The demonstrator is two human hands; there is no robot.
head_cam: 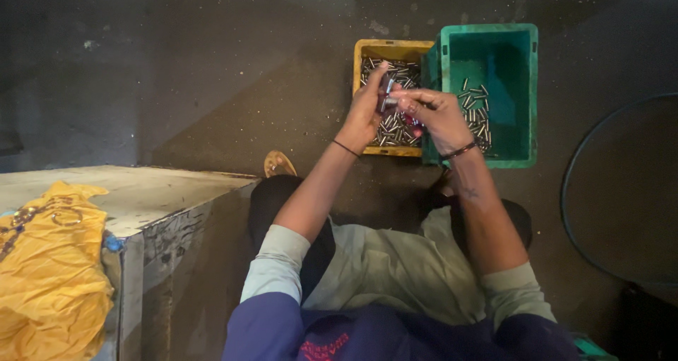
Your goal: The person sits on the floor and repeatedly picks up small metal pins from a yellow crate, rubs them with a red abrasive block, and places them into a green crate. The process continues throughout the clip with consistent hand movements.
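Observation:
Both my hands are raised together over a yellow crate full of small shiny metal pins. My left hand grips a small bundle of metal pins between thumb and fingers. My right hand meets it from the right, its fingertips closed on the same bundle. A green crate stands right beside the yellow one and holds a smaller scatter of the same pins along its left side. Each wrist wears a thin dark band.
The crates rest on a dark, speckled concrete floor. A worn metal-topped box stands at my left, with yellow cloth draped on it. A sandal shows near my knee. A dark hoop curves at the right.

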